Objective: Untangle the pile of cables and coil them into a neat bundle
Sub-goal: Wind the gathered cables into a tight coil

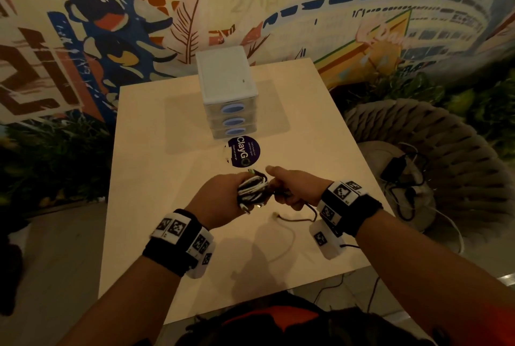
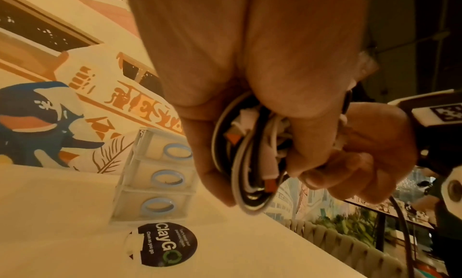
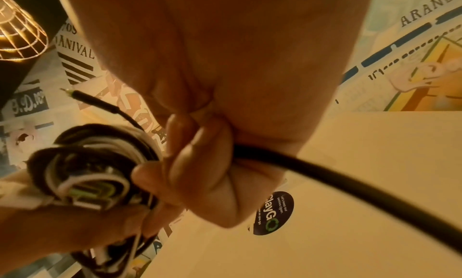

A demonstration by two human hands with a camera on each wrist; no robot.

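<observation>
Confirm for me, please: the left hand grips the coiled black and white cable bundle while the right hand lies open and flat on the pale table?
Not quite. The left hand does grip the coiled black and white cable bundle, but the right wrist view shows the right hand gripping a black cable above the pale table.

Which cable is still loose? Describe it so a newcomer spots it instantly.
Start at the pale table, then the two hands above its near half. The left hand grips a black-and-white coiled bundle. The loose one is the black cable running from the right hand down to the tabletop, uncoiled, unlike the bundle.
</observation>
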